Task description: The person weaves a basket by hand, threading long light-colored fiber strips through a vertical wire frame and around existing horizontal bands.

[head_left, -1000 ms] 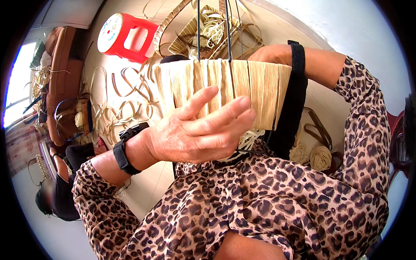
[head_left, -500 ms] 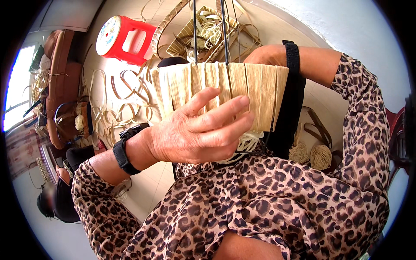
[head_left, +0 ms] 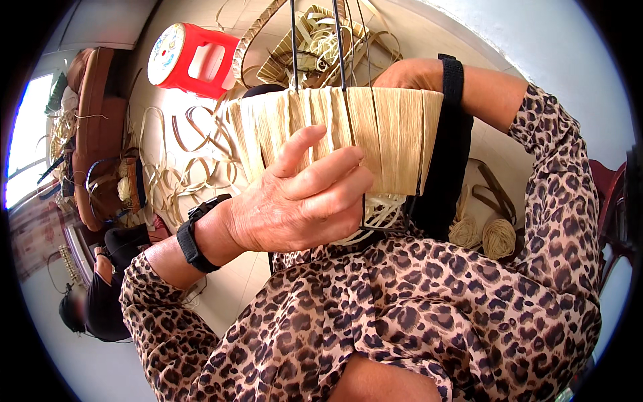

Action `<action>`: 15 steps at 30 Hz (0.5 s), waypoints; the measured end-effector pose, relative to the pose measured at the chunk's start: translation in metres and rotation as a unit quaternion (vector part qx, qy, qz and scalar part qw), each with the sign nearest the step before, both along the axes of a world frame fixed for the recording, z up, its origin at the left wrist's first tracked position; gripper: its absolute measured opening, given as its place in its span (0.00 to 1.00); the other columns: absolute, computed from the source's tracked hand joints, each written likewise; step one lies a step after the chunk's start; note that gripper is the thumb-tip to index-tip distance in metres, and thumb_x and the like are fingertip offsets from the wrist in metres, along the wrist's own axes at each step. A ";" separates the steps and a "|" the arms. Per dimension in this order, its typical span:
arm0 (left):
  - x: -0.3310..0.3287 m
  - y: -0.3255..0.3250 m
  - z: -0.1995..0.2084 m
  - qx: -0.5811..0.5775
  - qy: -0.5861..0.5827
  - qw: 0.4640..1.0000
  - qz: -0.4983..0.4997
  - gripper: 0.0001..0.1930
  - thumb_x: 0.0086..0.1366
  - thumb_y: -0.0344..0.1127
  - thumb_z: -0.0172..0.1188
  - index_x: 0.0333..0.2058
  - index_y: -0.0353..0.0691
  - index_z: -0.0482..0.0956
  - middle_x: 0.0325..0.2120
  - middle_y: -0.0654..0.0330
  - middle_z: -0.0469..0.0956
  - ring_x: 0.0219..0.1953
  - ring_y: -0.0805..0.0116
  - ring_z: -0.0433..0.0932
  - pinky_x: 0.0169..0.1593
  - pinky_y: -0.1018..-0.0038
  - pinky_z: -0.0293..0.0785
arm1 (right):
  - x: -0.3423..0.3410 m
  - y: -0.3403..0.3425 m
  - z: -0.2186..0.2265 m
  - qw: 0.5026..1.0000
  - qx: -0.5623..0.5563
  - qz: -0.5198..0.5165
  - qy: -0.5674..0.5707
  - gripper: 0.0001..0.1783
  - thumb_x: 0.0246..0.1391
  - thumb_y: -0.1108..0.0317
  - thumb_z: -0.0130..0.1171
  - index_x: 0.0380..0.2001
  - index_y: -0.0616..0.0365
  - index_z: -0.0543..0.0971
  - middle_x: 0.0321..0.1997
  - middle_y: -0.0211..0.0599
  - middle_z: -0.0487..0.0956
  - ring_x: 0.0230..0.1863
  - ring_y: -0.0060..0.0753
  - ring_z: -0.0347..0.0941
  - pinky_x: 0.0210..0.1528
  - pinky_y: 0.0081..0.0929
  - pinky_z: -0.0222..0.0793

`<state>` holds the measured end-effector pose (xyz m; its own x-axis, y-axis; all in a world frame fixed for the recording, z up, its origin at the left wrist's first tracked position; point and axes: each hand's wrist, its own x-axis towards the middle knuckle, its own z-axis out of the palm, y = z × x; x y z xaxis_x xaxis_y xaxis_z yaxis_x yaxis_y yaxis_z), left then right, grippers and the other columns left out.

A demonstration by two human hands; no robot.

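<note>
- Fingers of your left hand (head_left: 291,204): half curled and spread apart, in front of the wrapped piece (head_left: 400,141); whether the hidden fingertips grip anything cannot be told.
- Wrapped piece: directly before your torso, its pale surface closely wound, with dark rods (head_left: 339,53) rising past its upper edge.
- Your right hand (head_left: 407,74): partly behind the upper right corner; its fingers are hidden, their state unclear.
- Beyond: a basket (head_left: 274,72) holding tangled strands (head_left: 323,45); to its left, a red stool (head_left: 226,47).
- Lower right: two cord balls (head_left: 499,238), side by side.
</note>
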<state>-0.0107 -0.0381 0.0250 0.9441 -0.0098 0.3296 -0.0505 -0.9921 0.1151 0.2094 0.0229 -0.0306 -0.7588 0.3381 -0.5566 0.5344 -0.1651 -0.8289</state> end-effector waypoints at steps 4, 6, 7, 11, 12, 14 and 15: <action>-0.001 0.002 0.006 -0.008 0.000 1.000 -0.022 0.07 0.43 0.36 0.58 0.24 0.46 0.74 0.39 0.63 0.68 0.46 0.66 0.66 0.52 0.53 0.57 | 0.005 0.004 0.006 0.998 0.033 0.045 0.008 0.27 0.50 0.59 0.56 0.47 0.70 0.69 0.44 0.39 0.74 0.40 0.23 0.68 0.45 0.23 0.65; -0.003 0.002 0.007 -0.010 0.002 0.999 -0.036 0.07 0.42 0.36 0.58 0.24 0.45 0.74 0.39 0.63 0.69 0.46 0.66 0.66 0.50 0.54 0.58 | 0.012 0.006 0.010 0.996 0.053 0.066 0.028 0.27 0.50 0.58 0.56 0.47 0.70 0.69 0.44 0.39 0.74 0.40 0.23 0.68 0.45 0.23 0.65; -0.005 0.002 0.008 -0.010 0.004 0.999 -0.044 0.08 0.41 0.36 0.58 0.24 0.44 0.74 0.38 0.63 0.69 0.45 0.66 0.66 0.48 0.55 0.59 | 0.014 0.006 0.012 0.994 0.062 0.075 0.041 0.27 0.50 0.58 0.56 0.47 0.70 0.68 0.44 0.39 0.74 0.40 0.23 0.68 0.45 0.23 0.65; -0.011 0.001 0.009 -0.020 0.002 0.999 -0.042 0.09 0.40 0.35 0.59 0.24 0.43 0.75 0.37 0.62 0.70 0.43 0.67 0.67 0.46 0.57 0.59 | 0.023 -0.004 0.012 0.994 0.060 0.013 0.088 0.27 0.52 0.57 0.53 0.46 0.70 0.69 0.43 0.42 0.75 0.39 0.25 0.68 0.45 0.24 0.64; -0.012 0.001 0.011 -0.015 0.009 0.999 -0.041 0.09 0.39 0.34 0.59 0.24 0.42 0.75 0.37 0.62 0.70 0.41 0.67 0.68 0.44 0.59 0.60 | 0.025 -0.009 0.013 0.994 0.060 0.009 0.087 0.27 0.52 0.57 0.53 0.46 0.70 0.69 0.43 0.42 0.75 0.39 0.25 0.68 0.45 0.24 0.64; -0.011 0.001 0.011 -0.010 0.013 0.999 -0.042 0.10 0.39 0.33 0.59 0.25 0.41 0.75 0.36 0.62 0.70 0.40 0.67 0.69 0.43 0.61 0.61 | 0.030 -0.016 0.021 0.983 0.156 -0.041 0.085 0.26 0.52 0.56 0.53 0.46 0.68 0.70 0.41 0.42 0.76 0.39 0.27 0.69 0.44 0.23 0.64; -0.010 -0.001 0.008 -0.012 -0.002 0.999 -0.044 0.12 0.38 0.31 0.59 0.27 0.38 0.75 0.34 0.60 0.71 0.37 0.66 0.70 0.39 0.63 0.63 | 0.034 -0.019 0.020 0.976 0.194 -0.079 0.066 0.24 0.52 0.55 0.53 0.44 0.65 0.72 0.39 0.41 0.76 0.39 0.27 0.70 0.44 0.23 0.65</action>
<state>-0.0206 -0.0387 0.0332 0.9386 -0.0847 0.3346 -0.1378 -0.9807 0.1385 0.2433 0.0042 -0.0103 -0.7370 0.6224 -0.2637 0.4119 0.1042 -0.9052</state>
